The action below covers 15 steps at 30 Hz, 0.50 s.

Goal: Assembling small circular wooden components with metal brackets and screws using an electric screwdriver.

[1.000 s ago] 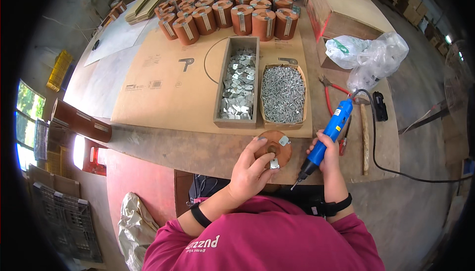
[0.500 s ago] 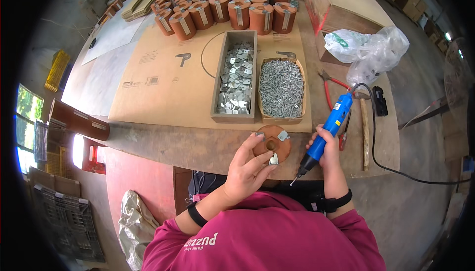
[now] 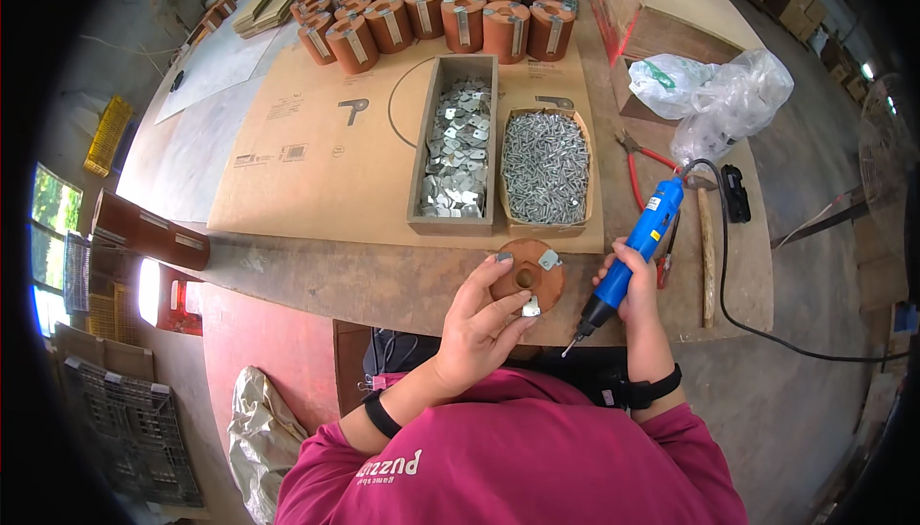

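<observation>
My left hand [image 3: 479, 319] is closed on the near left side of a reddish-brown round piece [image 3: 546, 281] with a hole in its middle. Small metal plates lie on its top face: one plate [image 3: 548, 260] at the far right, another [image 3: 530, 307] by my fingers at the near edge, and a third under a fingertip at the left. In my right hand [image 3: 631, 281] is a blue electric screwdriver [image 3: 655, 218], its bit pointing down and left, apart from the round piece. A black cord runs from the tool's top to the right.
Beyond my hands stand a long tray [image 3: 415, 190] of metal plates and a box [image 3: 546, 226] of screws. Many reddish-brown cylinders [image 3: 505, 34] crowd the far table. At right lie red-handled pliers [image 3: 634, 180], a hammer [image 3: 707, 266] and plastic bags [image 3: 719, 94].
Both hands keep their hold, and the screwdriver stays almost where it was. The view has shifted very slightly; nothing else has visibly moved.
</observation>
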Each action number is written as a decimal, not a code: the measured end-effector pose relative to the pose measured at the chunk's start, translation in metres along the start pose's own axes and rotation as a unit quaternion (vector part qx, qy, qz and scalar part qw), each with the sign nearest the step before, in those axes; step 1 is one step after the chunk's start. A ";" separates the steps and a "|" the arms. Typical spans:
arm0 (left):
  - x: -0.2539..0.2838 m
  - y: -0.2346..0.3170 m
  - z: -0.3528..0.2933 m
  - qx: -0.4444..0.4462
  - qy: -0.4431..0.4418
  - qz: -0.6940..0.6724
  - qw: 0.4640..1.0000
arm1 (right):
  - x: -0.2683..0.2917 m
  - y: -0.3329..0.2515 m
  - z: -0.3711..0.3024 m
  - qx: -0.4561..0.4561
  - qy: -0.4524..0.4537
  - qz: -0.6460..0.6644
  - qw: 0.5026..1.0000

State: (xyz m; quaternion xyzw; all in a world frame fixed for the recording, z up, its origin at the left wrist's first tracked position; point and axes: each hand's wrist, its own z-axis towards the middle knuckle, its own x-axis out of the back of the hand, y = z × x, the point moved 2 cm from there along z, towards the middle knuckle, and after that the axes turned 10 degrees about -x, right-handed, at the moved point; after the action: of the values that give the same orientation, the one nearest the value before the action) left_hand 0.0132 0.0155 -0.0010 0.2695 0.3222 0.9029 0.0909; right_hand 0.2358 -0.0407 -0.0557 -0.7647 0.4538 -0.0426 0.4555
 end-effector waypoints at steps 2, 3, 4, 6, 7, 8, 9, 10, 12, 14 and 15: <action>0.000 0.000 0.000 0.000 -0.001 0.001 1.000 | 0.000 0.000 0.000 0.000 0.002 0.000 1.000; 0.001 0.000 0.000 -0.001 -0.003 0.002 1.000 | 0.000 0.001 0.000 0.000 0.002 0.000 1.000; 0.000 0.000 0.000 -0.001 -0.003 0.002 1.000 | 0.000 0.001 0.000 0.000 0.001 0.000 1.000; 0.000 0.000 0.000 -0.005 0.001 0.004 1.000 | 0.001 0.001 0.001 0.000 0.002 0.000 1.000; 0.000 0.000 0.000 -0.006 0.000 0.004 1.000 | 0.001 0.001 0.001 -0.002 0.002 -0.001 1.000; 0.000 0.000 0.000 -0.004 -0.001 0.003 1.000 | 0.001 0.001 0.001 -0.001 0.002 0.000 1.000; 0.000 0.000 0.001 -0.003 -0.003 0.003 1.000 | 0.001 0.000 0.001 -0.001 0.003 0.000 1.000; 0.000 -0.001 0.000 -0.003 -0.003 0.003 1.000 | 0.001 0.000 0.000 -0.001 0.003 0.001 1.000; 0.000 -0.002 -0.001 -0.023 -0.012 0.012 1.000 | 0.000 0.000 0.001 0.000 -0.003 0.002 1.000; 0.003 0.001 0.003 -0.007 -0.007 -0.005 1.000 | 0.000 -0.002 0.002 0.004 -0.008 0.005 1.000; 0.005 0.004 0.006 0.010 -0.001 -0.022 1.000 | -0.001 -0.002 0.001 0.000 -0.007 0.016 1.000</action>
State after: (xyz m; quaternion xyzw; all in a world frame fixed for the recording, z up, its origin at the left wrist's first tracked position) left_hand 0.0124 0.0179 0.0076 0.2643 0.3372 0.8970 0.1083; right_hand 0.2370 -0.0383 -0.0545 -0.7576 0.4625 -0.0298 0.4597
